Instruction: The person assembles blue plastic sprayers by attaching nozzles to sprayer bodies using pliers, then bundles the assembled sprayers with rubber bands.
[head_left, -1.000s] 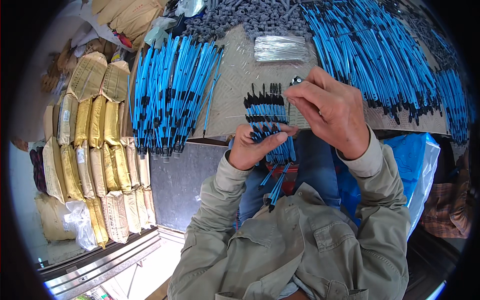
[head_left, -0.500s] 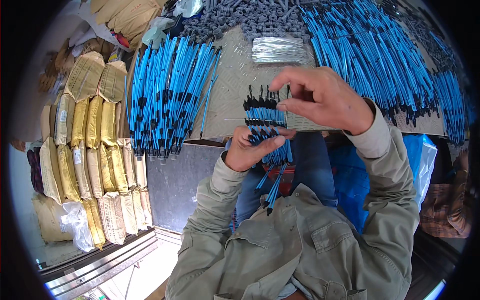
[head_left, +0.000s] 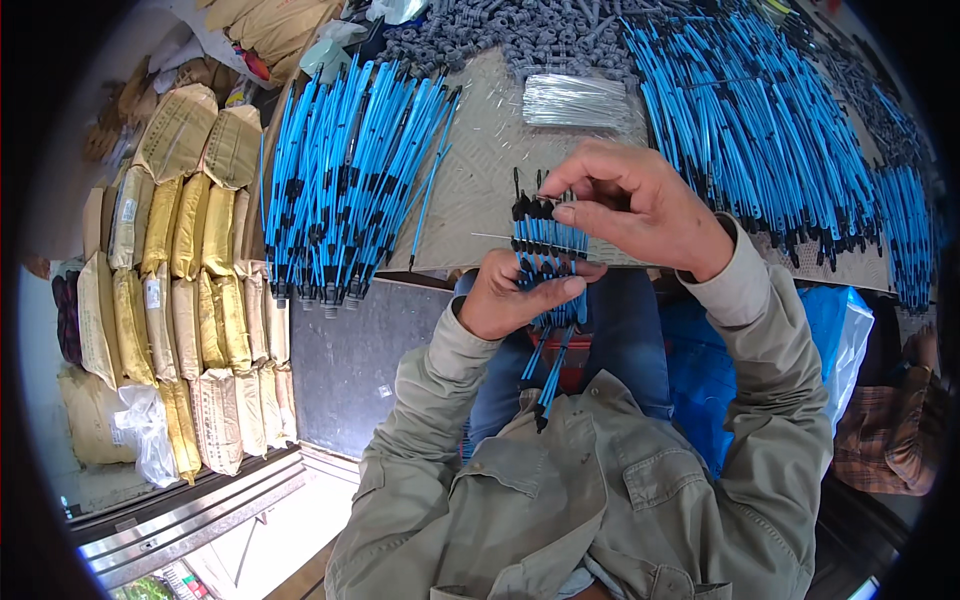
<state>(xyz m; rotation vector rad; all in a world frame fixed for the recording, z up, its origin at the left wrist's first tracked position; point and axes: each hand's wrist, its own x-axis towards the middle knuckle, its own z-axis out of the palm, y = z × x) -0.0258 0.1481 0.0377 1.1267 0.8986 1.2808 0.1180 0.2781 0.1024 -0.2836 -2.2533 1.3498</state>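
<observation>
Head view: near the middle of the frame, your left hand (head_left: 510, 296) clasps the bundle (head_left: 548, 233) of blue rods, thumb across its front, above your lap by the table's near edge. Thin wire (head_left: 490, 236) juts out from its left side. To the right, your right hand (head_left: 652, 205) curls thumb and forefinger at the black tips; whether they pinch anything, you cannot tell from here. Your left grip probably works best firm but even, so the rods stay side by side, with only your right fingertips among the tips and clear of the wire's end.

Across the top, the table (head_left: 478, 165) bears a left pile (head_left: 350, 180) of rods, grey parts (head_left: 500, 35), a wire stack (head_left: 573, 102) and a right pile (head_left: 750, 140).

Around you, stuffed bags (head_left: 188, 240) line the frame's left, a clear bag (head_left: 150, 430) below them; a dark panel (head_left: 345, 370) follows, then blue sheeting (head_left: 820, 312) and plaid cloth (head_left: 880, 440) at lower right.
</observation>
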